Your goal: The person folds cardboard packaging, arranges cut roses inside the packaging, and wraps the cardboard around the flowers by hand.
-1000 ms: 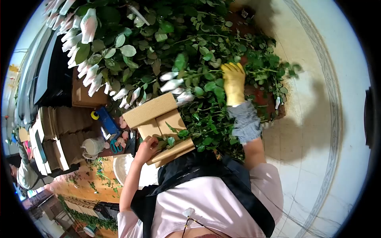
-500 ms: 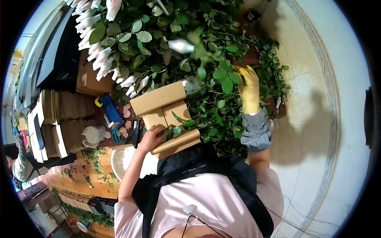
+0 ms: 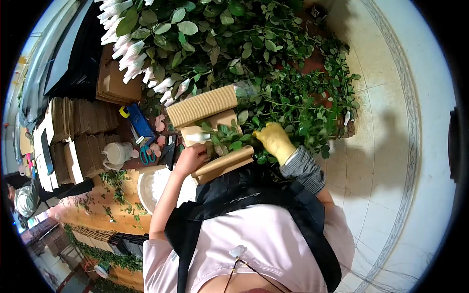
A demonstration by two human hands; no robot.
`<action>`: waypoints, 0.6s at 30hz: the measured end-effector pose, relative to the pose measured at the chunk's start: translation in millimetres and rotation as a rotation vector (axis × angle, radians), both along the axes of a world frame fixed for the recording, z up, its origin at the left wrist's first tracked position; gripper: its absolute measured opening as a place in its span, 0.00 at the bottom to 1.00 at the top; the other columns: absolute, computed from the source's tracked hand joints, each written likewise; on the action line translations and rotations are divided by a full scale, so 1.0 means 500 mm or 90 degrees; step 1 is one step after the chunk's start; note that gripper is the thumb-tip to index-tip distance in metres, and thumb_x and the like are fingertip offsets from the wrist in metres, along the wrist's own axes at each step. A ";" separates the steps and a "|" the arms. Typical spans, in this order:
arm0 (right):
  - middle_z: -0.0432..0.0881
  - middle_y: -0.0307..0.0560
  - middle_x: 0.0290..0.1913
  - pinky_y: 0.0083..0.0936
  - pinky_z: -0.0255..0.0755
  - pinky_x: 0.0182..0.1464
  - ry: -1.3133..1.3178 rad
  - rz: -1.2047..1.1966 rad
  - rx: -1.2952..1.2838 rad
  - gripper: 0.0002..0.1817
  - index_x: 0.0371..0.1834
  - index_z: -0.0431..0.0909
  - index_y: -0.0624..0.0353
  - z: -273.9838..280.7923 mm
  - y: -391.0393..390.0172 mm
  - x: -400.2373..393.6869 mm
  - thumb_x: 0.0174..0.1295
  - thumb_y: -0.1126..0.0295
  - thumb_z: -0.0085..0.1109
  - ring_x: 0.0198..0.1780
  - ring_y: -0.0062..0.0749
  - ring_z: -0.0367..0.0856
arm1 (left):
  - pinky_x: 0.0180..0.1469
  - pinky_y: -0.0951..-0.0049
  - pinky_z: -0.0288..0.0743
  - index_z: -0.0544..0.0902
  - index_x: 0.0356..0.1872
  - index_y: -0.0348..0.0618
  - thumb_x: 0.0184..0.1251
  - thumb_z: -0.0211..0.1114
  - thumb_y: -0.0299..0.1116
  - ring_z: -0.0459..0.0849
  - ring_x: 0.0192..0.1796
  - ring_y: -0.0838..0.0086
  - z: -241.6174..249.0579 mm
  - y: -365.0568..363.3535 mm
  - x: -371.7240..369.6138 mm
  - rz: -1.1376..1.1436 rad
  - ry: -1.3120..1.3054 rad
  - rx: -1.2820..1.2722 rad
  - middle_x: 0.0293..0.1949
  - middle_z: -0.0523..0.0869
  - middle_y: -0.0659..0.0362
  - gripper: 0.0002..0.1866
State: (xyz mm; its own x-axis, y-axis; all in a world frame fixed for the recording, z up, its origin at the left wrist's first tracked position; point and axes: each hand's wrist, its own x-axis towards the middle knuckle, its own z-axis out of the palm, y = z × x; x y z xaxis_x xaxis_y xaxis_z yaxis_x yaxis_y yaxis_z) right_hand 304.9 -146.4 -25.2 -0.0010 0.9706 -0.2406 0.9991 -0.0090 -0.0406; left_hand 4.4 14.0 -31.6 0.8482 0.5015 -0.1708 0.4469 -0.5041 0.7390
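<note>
Corrugated cardboard [image 3: 202,107] lies in front of my body, its near edge rolled up. On it rests a rose stem with green leaves [image 3: 233,136] and a white-sleeved bud [image 3: 198,137]. My bare left hand [image 3: 192,157] is at the cardboard's left side, just below the bud, with fingers curled; what they hold, if anything, is hidden. My right hand [image 3: 273,140], in a yellow glove, is closed at the stem end of the rose, right of the cardboard.
A big heap of leafy stems [image 3: 273,63] with white-sleeved buds [image 3: 132,58] fills the back. At left are cardboard stacks [image 3: 80,122], teal scissors [image 3: 146,155], a blue tool [image 3: 141,123], a plastic cup [image 3: 117,154] and a white bin [image 3: 145,190].
My gloved right hand has come down and left from the heap. The white-sleeved rose has moved from above the heap onto the cardboard.
</note>
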 end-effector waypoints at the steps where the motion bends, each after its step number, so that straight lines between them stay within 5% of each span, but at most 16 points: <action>1: 0.85 0.45 0.29 0.38 0.77 0.54 0.054 -0.004 0.065 0.08 0.35 0.87 0.51 0.006 -0.003 -0.011 0.63 0.71 0.56 0.33 0.39 0.83 | 0.44 0.58 0.78 0.84 0.39 0.37 0.55 0.71 0.32 0.84 0.42 0.51 0.000 0.000 -0.001 -0.015 0.013 0.047 0.40 0.84 0.50 0.12; 5: 0.86 0.45 0.32 0.38 0.76 0.53 0.248 -0.096 0.144 0.07 0.36 0.87 0.52 -0.024 -0.027 -0.008 0.60 0.72 0.59 0.38 0.42 0.84 | 0.57 0.58 0.71 0.84 0.47 0.45 0.46 0.75 0.32 0.74 0.54 0.54 0.080 -0.008 0.031 -0.025 0.091 0.272 0.50 0.76 0.53 0.22; 7: 0.87 0.46 0.37 0.40 0.76 0.53 0.405 -0.164 0.118 0.09 0.42 0.86 0.54 -0.062 -0.038 0.008 0.61 0.73 0.60 0.42 0.44 0.84 | 0.58 0.57 0.71 0.83 0.51 0.46 0.46 0.77 0.33 0.74 0.55 0.54 0.060 -0.008 0.028 -0.046 0.061 0.278 0.48 0.76 0.53 0.26; 9: 0.85 0.48 0.52 0.33 0.76 0.58 0.574 -0.192 -0.101 0.17 0.59 0.80 0.52 -0.029 -0.024 0.059 0.67 0.69 0.61 0.53 0.41 0.83 | 0.55 0.57 0.74 0.84 0.51 0.44 0.47 0.76 0.33 0.77 0.53 0.54 0.022 0.000 0.014 -0.032 0.097 0.096 0.46 0.77 0.51 0.25; 11: 0.83 0.45 0.57 0.30 0.75 0.60 0.765 -0.256 -0.068 0.20 0.64 0.76 0.50 0.035 0.000 0.082 0.69 0.67 0.59 0.56 0.36 0.82 | 0.54 0.58 0.75 0.84 0.51 0.42 0.48 0.75 0.31 0.78 0.51 0.53 0.042 0.001 0.019 -0.053 0.111 0.100 0.44 0.77 0.50 0.25; 13: 0.81 0.45 0.60 0.31 0.75 0.61 0.747 -0.303 0.173 0.22 0.66 0.74 0.53 0.059 0.036 0.105 0.69 0.68 0.59 0.58 0.36 0.80 | 0.54 0.58 0.76 0.84 0.51 0.41 0.48 0.75 0.30 0.78 0.50 0.52 0.041 0.003 0.019 -0.036 0.084 0.067 0.43 0.77 0.49 0.25; 17: 0.83 0.49 0.56 0.41 0.71 0.65 -0.096 -0.297 0.289 0.24 0.64 0.75 0.52 0.018 0.082 0.154 0.63 0.68 0.60 0.56 0.43 0.81 | 0.50 0.61 0.81 0.85 0.50 0.39 0.47 0.74 0.24 0.78 0.51 0.53 -0.003 -0.012 0.007 0.040 -0.053 0.012 0.48 0.73 0.48 0.24; 18: 0.86 0.49 0.48 0.42 0.71 0.64 -0.160 -0.264 0.398 0.17 0.53 0.81 0.53 -0.137 0.054 0.194 0.61 0.65 0.61 0.53 0.44 0.82 | 0.49 0.64 0.82 0.84 0.51 0.39 0.48 0.74 0.23 0.78 0.51 0.55 -0.010 -0.009 0.003 0.025 -0.062 0.027 0.50 0.72 0.49 0.24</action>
State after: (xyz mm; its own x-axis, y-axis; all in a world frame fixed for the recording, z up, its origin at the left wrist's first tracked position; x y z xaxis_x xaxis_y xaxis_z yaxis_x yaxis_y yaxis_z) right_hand 401.7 -119.5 -93.6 0.3724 0.8350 0.4051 0.8992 -0.4327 0.0652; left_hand 6.0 9.6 -36.7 0.8395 0.5393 -0.0665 0.3938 -0.5194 0.7584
